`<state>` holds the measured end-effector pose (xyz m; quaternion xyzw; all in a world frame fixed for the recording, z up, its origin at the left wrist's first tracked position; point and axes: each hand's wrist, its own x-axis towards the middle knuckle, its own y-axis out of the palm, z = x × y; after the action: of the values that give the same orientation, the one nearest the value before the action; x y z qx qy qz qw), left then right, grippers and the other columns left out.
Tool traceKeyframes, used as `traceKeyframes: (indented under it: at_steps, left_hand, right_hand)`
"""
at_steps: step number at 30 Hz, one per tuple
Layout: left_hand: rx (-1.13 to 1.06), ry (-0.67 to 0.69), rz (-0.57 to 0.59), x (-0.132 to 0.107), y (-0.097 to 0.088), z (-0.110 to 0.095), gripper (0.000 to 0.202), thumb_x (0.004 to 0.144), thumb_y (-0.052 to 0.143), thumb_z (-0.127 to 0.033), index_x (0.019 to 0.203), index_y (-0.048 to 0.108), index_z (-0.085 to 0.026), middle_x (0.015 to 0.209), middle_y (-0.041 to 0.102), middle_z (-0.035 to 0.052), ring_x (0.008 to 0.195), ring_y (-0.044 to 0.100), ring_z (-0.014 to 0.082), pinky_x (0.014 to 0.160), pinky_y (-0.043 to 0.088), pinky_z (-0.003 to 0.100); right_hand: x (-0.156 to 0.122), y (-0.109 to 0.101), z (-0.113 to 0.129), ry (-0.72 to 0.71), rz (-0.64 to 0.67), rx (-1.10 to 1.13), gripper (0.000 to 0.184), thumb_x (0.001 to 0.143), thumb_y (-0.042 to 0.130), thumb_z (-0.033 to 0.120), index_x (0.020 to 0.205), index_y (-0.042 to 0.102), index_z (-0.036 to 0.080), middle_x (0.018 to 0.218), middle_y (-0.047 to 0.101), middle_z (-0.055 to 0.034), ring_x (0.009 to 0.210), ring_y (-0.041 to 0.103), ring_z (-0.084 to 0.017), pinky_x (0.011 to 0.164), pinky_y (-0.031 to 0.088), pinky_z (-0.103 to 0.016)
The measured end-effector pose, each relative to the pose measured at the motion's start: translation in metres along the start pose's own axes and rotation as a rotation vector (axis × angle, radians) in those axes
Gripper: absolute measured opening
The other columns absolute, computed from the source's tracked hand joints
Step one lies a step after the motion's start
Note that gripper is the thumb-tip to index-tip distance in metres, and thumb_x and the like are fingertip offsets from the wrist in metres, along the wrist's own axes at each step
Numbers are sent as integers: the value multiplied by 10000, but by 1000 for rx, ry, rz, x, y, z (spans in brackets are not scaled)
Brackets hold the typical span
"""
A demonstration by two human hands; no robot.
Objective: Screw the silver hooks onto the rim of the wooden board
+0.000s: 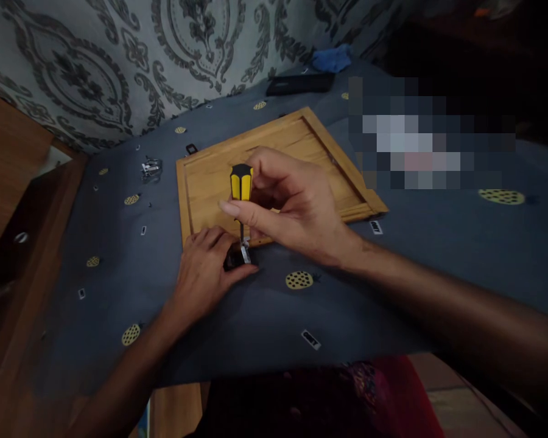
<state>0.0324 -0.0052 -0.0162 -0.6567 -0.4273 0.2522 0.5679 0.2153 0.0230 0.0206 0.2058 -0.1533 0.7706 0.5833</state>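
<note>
My right hand (288,210) is closed around a screwdriver (241,182) with a yellow and black handle, held upright with its tip down. The tip meets a small metal hinge (242,254) at the near edge of a wooden cabinet door (296,143) lying flat on a blue-grey patterned sheet (393,274). My left hand (205,274) rests on the sheet with its fingers pinched on the hinge, pressing it against the door's edge.
Another metal hinge (150,168) lies on the sheet to the far left. A dark flat object (300,84) and a blue cloth (331,59) sit at the back near the patterned wall. Brown wooden furniture (18,201) stands at the left.
</note>
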Motion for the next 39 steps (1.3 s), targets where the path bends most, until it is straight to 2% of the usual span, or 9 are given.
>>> traceKeyframes:
  at_steps: [8,15,22,27,33,39]
  left_hand:
    - [5,18,-24,-1,1,1,454,842,724,-546,1105,659,-182,1108,674,95,1055,615,304,924,500,476]
    - [25,7,-26,-1,1,1,445,839,715,-569,1052,659,-183,1089,678,95,1046,620,305,926,506,479]
    - [38,35,-57,-2,3,1,510,827,743,-541,1170,635,-179,1115,694,98,1029,633,309,925,513,496]
    - [39,39,-62,-2,3,1,544,817,761,-524,1209,625,-171,1147,688,107,1064,629,316,950,506,502]
    - [39,34,-44,0,2,-1,433,825,746,-535,1041,666,-168,1058,693,103,1029,629,318,921,515,510]
    - [33,23,-53,0,1,-1,400,819,752,-538,988,660,-188,1060,686,92,1021,634,311,898,523,490]
  right_hand:
    - [-1,-2,-11,-23,78,-56,294,889,678,251,747,423,220,704,406,62,654,430,-85,559,408,-224]
    - [0,-2,-11,14,76,-42,277,889,668,292,757,433,228,700,440,49,666,460,-104,555,418,-241]
    - [-2,1,-10,28,108,1,276,901,653,286,753,426,230,696,462,51,607,455,-95,507,389,-244]
    - [-2,1,-9,22,105,-34,229,896,664,279,793,467,224,704,460,55,633,462,-95,532,393,-236]
    - [-1,-4,-3,-9,174,-97,173,948,583,268,810,510,195,696,449,63,634,449,-75,559,365,-224]
    - [0,-1,-5,24,160,55,194,919,625,235,782,492,197,686,459,70,593,453,-59,529,363,-210]
